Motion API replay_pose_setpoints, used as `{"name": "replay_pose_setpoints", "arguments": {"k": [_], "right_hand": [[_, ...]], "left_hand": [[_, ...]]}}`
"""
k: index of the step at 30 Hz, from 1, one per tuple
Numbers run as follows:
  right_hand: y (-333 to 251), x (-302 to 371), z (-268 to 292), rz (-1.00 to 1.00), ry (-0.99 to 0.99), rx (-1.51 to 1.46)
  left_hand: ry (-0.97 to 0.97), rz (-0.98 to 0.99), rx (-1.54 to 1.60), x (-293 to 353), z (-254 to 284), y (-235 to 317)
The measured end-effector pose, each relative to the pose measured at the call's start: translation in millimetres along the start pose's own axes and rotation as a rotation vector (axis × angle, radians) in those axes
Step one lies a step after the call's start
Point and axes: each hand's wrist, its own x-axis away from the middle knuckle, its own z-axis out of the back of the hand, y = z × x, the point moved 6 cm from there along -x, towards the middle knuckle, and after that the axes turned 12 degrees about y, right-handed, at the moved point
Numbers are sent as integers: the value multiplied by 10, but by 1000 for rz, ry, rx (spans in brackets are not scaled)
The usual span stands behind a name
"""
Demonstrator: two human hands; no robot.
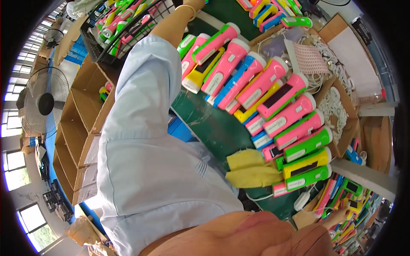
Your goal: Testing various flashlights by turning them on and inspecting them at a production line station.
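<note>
My left arm in a light blue sleeve stretches to the top edge, where my left hand (194,4), with a bracelet at the wrist, is partly cut off by the frame. Its fingers and anything in them cannot be seen. Below it, pink, green, yellow and blue flashlights (273,100) lie stacked in a curved row on the green tabletop (213,126). At the lower right my right hand (339,215) reaches among more loose flashlights (352,187), touching or very near them. Its fingers are too small and covered to read. A yellow cloth (250,168) lies at the row's near end.
A black wire basket (100,53) of flashlights stands at the upper left, beside cardboard compartments (81,102). Beyond the row are boxes of white cables (335,111) and a grey post (367,177). A white cable with a plug (302,200) hangs near the cloth. A fan (45,103) stands far left.
</note>
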Motion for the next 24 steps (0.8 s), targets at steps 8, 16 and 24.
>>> {"name": "replay_pose_setpoints", "arguments": {"k": [8, 16, 24], "right_hand": [[448, -646, 340, 315, 201, 718], [-666, 851, 440, 242, -15, -270], [-1782, 2610, -258, 532, -641, -472]], "left_hand": [[-482, 134, -132, -262, -501, -157], [351, -29, 462, 139, 2096, 963], [306, -489, 696, 1552, 3763, 1974]]}}
